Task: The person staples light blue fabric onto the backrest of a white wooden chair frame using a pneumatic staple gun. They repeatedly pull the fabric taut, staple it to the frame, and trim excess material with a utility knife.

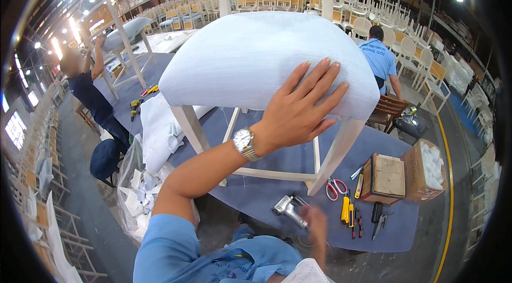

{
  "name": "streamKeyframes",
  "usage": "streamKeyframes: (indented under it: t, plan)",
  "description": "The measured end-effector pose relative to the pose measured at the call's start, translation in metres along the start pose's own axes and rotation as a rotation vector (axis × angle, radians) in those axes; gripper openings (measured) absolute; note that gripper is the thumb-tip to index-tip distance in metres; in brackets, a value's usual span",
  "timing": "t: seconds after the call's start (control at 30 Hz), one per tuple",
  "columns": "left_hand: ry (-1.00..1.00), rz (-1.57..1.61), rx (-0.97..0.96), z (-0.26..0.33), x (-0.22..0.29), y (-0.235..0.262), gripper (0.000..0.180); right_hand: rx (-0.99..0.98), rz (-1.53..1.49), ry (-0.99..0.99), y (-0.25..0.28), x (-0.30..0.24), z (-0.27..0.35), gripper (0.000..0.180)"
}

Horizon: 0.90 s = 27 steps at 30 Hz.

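Slate-blue tabletop [400,235] spreads beneath a pale wooden chair [256,83], warehouse rows of chairs [266,0] behind it. On the chair's domed, finely ribbed seat [218,67], the left hand [298,109] lies flat, gripping nothing. Before the chair, the right hand [316,224] blurs at a metallic staple gun [289,211]; its grip I cannot tell.

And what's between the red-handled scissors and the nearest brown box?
In the head view, a slim yellow thing lies between the scissors and the box, with a slim silver thing just beyond it.
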<state>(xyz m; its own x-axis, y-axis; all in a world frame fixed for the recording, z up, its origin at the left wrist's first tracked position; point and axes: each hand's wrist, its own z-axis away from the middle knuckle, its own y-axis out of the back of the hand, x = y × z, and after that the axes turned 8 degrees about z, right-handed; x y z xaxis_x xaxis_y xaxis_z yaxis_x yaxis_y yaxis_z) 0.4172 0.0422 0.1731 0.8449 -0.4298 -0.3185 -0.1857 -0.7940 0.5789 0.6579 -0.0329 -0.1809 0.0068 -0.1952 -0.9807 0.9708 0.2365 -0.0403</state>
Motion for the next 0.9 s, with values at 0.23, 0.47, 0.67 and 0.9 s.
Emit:
streamKeyframes:
  t: [0.23,0.47,0.67,0.9]
  plan:
    - [-0.019,0.104,-0.112,-0.01,-0.016,0.025,0.069,-0.236,-0.086,-0.809,0.006,0.149,0.018,0.073]
    - [0.07,0.096,-0.212,-0.089,-0.118,0.05,0.073,0.178,-0.953,-0.932,-0.005,0.205,0.019,0.061]
    - [0.143,0.13,-0.384,-0.101,-0.148,0.037,0.08,0.292,-0.731,-0.714,-0.019,0.168,0.037,0.053]
    - [-0.039,0.175,-0.419,-0.15,-0.107,-0.006,0.082,0.435,-1.048,-0.655,-0.034,0.17,-0.012,0.045]
